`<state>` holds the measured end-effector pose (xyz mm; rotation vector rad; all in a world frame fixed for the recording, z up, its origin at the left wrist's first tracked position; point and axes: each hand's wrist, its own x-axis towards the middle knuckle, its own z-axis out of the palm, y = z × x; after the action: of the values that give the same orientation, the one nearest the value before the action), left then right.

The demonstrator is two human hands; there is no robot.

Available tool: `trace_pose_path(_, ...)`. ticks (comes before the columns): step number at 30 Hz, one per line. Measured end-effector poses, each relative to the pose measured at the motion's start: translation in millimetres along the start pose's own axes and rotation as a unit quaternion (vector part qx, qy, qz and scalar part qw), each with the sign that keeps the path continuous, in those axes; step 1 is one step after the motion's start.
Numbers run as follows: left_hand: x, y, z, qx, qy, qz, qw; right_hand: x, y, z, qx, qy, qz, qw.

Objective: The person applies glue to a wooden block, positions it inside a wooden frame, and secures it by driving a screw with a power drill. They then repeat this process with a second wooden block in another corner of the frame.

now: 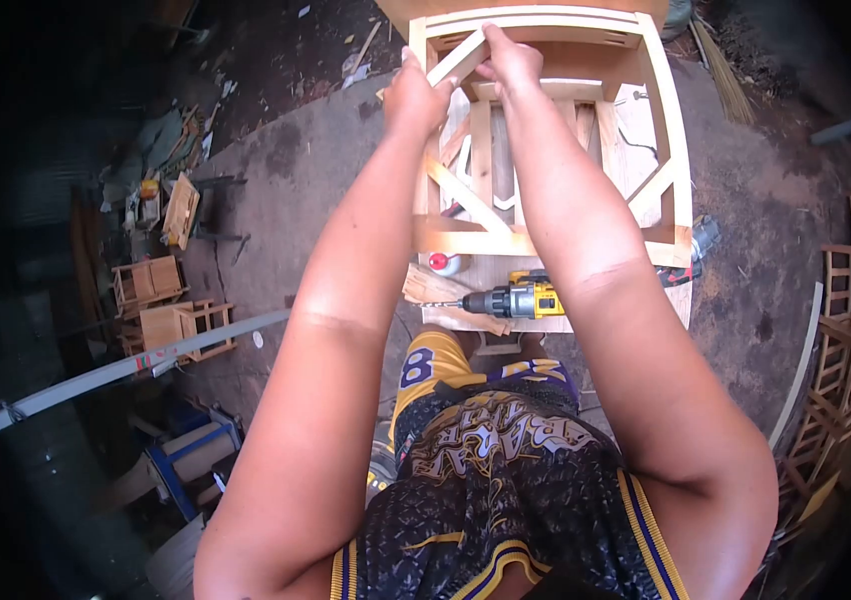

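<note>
A pale wooden frame (680, 150), which looks like a chair or small cabinet, lies in front of me. Across its far left corner sits a short wooden corner brace (458, 60), slanted like the braces at the two near corners. My left hand (416, 98) is closed around the left end of the brace, against the side rail. At the brace's other end, near the far rail, my right hand (513, 62) pinches it. Some fingertips are hidden behind the wood. Below the frame, a yellow and black cordless drill (516, 301) lies with its bit pointing left.
A red-capped bottle (444, 263) stands by the near rail. Another power tool (703, 236) lies at the frame's right. Small wooden stools (149, 283) and a long metal bar (146, 362) are on the left. Wooden frames (846, 310) and a broom (723, 75) are on the right.
</note>
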<state>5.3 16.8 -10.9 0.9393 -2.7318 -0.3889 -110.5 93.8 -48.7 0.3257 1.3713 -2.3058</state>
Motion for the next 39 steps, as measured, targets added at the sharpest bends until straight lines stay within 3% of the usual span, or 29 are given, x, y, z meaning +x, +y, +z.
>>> trace_pose_path(8, -6.0, 13.2, -15.2, -0.007, -0.047, -0.051, 0.998, -14.1, -17.7, -0.5, -0.040, 0.004, 0.034, 0.999)
trace_pose_path(19, -3.1, 12.5, -12.9, -0.004, -0.042, -0.044, 0.998, -4.1, -5.5, -0.1, -0.006, 0.032, 0.010, 0.999)
trace_pose_path(31, -1.7, 8.8, -9.5, 0.008, -0.025, -0.032, 0.999, -15.9, -17.5, -3.1, -0.033, -0.007, 0.025, 0.999)
trace_pose_path(39, -2.2, 11.6, -12.7, -0.025, -0.041, -0.036, 0.998, -11.9, -13.2, -0.6, -0.024, 0.032, 0.014, 0.999)
